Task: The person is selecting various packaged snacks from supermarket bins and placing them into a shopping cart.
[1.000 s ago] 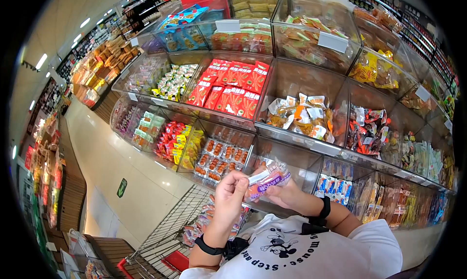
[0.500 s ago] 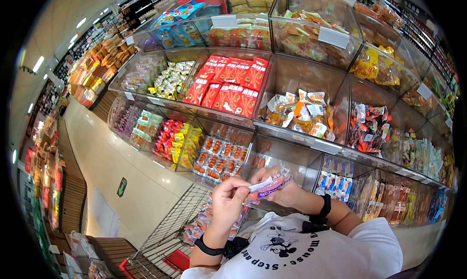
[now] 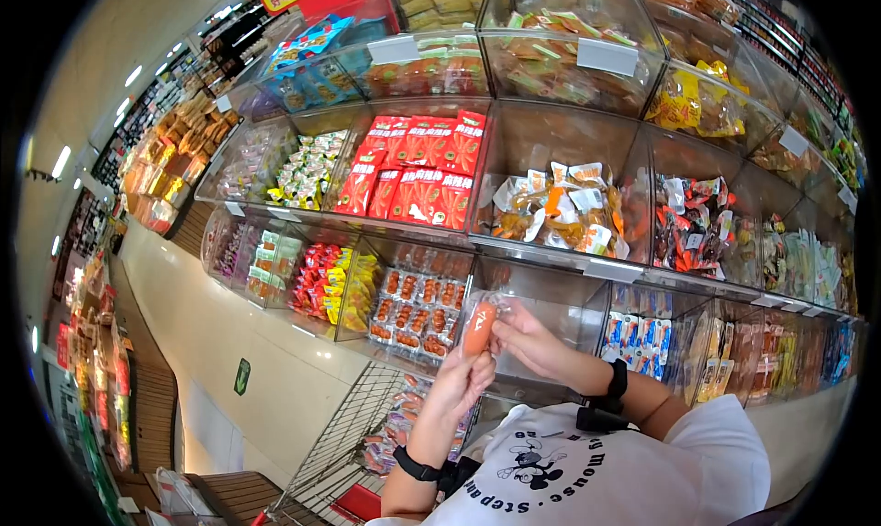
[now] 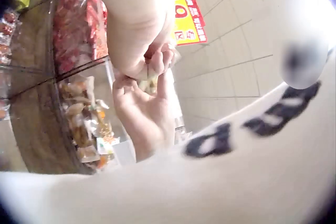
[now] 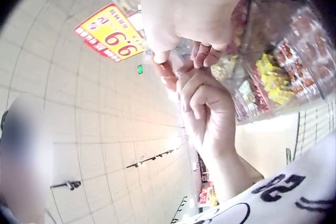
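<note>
In the head view a wrapped sausage (image 3: 479, 328) stands nearly upright between both hands. My left hand (image 3: 462, 379) grips its lower end with curled fingers. My right hand (image 3: 530, 341) pinches the clear wrapper and the sausage's side from the right. The right wrist view shows the reddish sausage (image 5: 165, 71) beside the right hand's thumb, with the left hand (image 5: 206, 109) just below, fingers curled. In the left wrist view the two hands meet and mostly hide the sausage.
Clear bins rise in tiers ahead, holding red packets (image 3: 418, 173), brown-and-white packs (image 3: 560, 207) and small sausage packs (image 3: 418, 307). A shopping cart (image 3: 341, 434) with wrapped sausages (image 3: 396, 427) stands at lower left. Tiled floor (image 3: 216, 342) lies left of the bins.
The sausage has turned from slanted to nearly upright, its purple-printed side no longer showing. My left hand has shifted below it; the right hand has moved up slightly. The head view has shifted.
</note>
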`<state>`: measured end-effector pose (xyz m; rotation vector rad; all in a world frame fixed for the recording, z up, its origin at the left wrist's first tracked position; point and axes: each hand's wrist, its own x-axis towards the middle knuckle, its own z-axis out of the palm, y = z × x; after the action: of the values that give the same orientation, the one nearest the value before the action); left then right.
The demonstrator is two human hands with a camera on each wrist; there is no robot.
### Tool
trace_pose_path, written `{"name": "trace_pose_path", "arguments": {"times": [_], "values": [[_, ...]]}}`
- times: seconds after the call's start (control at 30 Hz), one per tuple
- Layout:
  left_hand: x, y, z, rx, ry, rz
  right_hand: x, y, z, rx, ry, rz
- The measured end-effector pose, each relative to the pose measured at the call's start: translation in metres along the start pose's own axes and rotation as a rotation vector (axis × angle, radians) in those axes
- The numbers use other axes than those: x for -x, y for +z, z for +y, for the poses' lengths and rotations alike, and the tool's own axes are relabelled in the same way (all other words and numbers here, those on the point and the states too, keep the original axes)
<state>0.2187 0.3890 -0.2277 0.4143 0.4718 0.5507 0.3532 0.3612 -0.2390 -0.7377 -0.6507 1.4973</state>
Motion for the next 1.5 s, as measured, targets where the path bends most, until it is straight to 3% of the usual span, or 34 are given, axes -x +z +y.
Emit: {"name": "trace_pose_path", "arguments": {"times": [0.07,0.13,0.23,0.37,0.47,0.53,0.7,0.8,0.83,0.93,1.0,1.23,1.37,1.5], "values": [[-0.015,-0.03,-0.018,-0.09,-0.082,0.031,-0.003,-0.016,0.019,-0.041,0.123,0.039],[-0.026,-0.066,-0.04,-0.205,-0.109,0.218,-0.011,-0.053,0.05,0.026,0.196,0.022],[-0.023,-0.103,-0.066,-0.464,-0.066,0.464,-0.015,-0.116,0.102,0.037,0.232,0.312],[0.014,-0.135,-0.079,-0.321,-0.053,0.584,-0.028,-0.214,0.169,0.232,0.304,0.52],[0.052,-0.157,-0.095,-0.167,0.037,0.884,-0.056,-0.271,0.218,0.311,0.293,0.727],[0.083,-0.173,-0.106,-0.094,0.126,0.904,-0.073,-0.293,0.246,0.196,0.234,0.756],[0.139,-0.191,-0.132,0.004,0.101,0.99,-0.1,-0.294,0.263,0.128,0.213,0.723],[0.151,-0.193,-0.145,0.088,0.081,1.093,-0.103,-0.284,0.267,0.398,0.12,0.97],[0.153,-0.196,-0.148,0.096,0.082,1.092,-0.106,-0.281,0.265,0.715,0.111,1.064],[0.154,-0.205,-0.147,0.149,0.115,1.059,-0.108,-0.283,0.282,1.041,-0.121,1.036],[0.15,-0.215,-0.146,0.213,0.177,1.023,-0.111,-0.277,0.281,1.077,-0.128,0.996],[0.157,-0.204,-0.134,0.037,0.045,1.091,-0.115,-0.262,0.257,1.328,-0.179,0.918],[0.163,-0.199,-0.127,0.04,0.043,1.089,-0.117,-0.254,0.248,1.307,-0.052,0.938],[0.169,-0.193,-0.119,-0.001,0.015,1.101,-0.122,-0.247,0.244,1.261,0.137,1.117]]}}
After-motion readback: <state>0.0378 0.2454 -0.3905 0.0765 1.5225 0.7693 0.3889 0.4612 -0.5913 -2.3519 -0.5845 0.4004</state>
